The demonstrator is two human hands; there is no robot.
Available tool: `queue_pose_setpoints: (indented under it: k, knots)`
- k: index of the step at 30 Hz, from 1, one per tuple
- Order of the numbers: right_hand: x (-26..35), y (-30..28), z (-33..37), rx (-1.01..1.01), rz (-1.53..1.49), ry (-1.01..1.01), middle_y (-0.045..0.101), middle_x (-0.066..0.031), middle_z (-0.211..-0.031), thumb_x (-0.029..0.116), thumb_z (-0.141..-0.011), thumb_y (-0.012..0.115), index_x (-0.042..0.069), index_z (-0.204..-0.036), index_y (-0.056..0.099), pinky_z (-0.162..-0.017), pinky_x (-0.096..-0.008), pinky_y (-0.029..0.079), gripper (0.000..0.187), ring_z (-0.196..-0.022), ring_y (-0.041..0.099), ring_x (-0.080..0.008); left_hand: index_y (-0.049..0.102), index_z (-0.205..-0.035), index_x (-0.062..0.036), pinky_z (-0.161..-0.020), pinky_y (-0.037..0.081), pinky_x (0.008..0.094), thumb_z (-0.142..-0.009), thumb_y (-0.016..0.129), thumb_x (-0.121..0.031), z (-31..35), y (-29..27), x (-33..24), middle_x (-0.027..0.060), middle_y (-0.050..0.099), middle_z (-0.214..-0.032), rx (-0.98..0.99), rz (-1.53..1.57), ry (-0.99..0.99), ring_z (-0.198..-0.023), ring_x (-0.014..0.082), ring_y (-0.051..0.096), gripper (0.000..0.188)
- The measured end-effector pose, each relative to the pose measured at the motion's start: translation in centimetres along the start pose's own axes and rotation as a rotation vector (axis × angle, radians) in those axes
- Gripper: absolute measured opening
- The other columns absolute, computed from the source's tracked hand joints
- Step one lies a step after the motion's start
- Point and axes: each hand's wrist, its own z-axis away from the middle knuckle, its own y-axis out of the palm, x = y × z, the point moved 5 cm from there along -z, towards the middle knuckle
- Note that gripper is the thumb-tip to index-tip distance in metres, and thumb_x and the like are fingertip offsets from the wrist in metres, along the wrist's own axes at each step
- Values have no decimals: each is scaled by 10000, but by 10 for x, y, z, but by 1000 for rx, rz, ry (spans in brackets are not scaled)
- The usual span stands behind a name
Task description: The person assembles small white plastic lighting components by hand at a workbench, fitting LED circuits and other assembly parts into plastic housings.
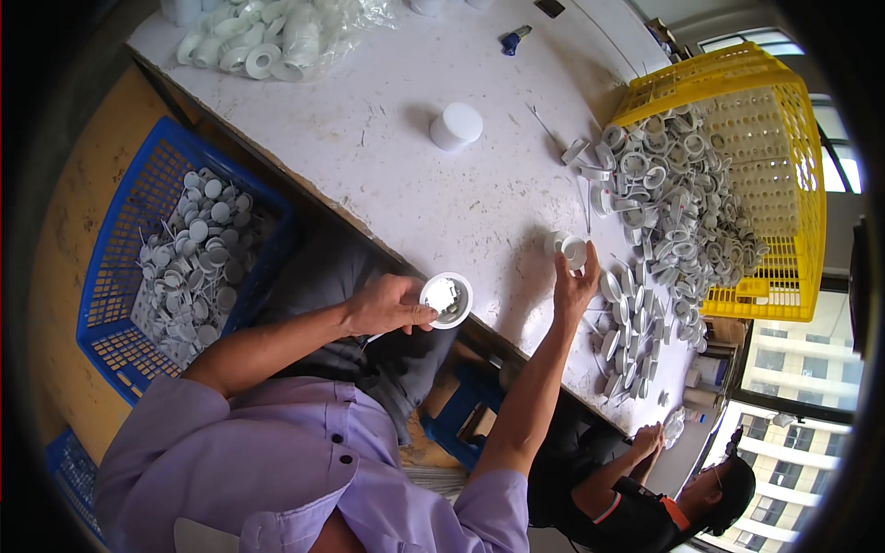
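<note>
In my left hand (385, 306) is a round white flanged housing (447, 300), its open side up, with small pale parts inside. The thumb and fingers close on its rim, just off the table's near edge. My right hand (576, 281) reaches over the table, thumb and fingers closed round a small white cup-like piece (573, 251). A second white round piece (554, 242) touches it on the left. To the right of that hand lie several white discs (629, 323), beside a heap of white rings (678, 203).
A yellow crate (793, 166) lies tipped at the right, spilling rings. A blue basket (124, 249) of white discs stands at the left. On the table are a white cylinder (456, 126), a blue-handled tool (514, 40) and a plastic bag (346, 32). Another person (636, 498) works at lower right.
</note>
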Motion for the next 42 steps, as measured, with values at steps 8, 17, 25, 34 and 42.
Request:
queue_pose_setpoints:
  k: [8, 17, 25, 34, 42]
  knots:
    - [61, -5, 51, 174, -508, 164, 556, -160, -1198, 94, -780, 710, -58, -1288, 456, -947, -325, 412, 588, -1105, 528, -210, 576, -1051, 32, -556, 480, 225, -890, 621, -225, -5, 0, -5, 87, 666, -913, -52, -11, 40, -812, 120, 650, 307]
    - [136, 18, 122, 515, -273, -289, 482, -175, -1239, 78, -605, 816, 26, -1225, 525, -933, -385, 414, 687, -1112, 508, -306, 562, -1036, 38, -762, 494, 249, -884, 643, -244, -6, 14, -16, 83, 654, -933, -57, 74, 89, -870, 119, 629, 330]
    - [136, 30, 136, 582, -255, -227, 462, -157, -1262, 129, -551, 862, 82, -1310, 480, -908, -396, 443, 851, -1130, 497, -312, 564, -1015, 47, -726, 500, 245, -884, 641, -282, -4, 11, -7, 75, 644, -894, -73, -30, 132, -823, 117, 617, 362]
    - [103, 35, 151, 435, -477, 280, 622, -38, -739, 129, -866, 650, -16, -1230, 522, -560, -188, 431, 412, -639, 558, -64, 536, -1115, 57, -741, 502, 258, -900, 602, -201, -3, 13, -11, 101, 648, -950, -85, -99, 82, -846, 125, 622, 342]
    - [100, 46, 161, 314, -491, 308, 595, -2, -632, 105, -879, 629, 5, -1081, 578, -475, -165, 386, 231, -527, 519, -32, 592, -1017, 54, -683, 487, 288, -836, 526, -163, -2, 12, -15, 136, 654, -849, -289, -390, 84, -777, 149, 616, 290]
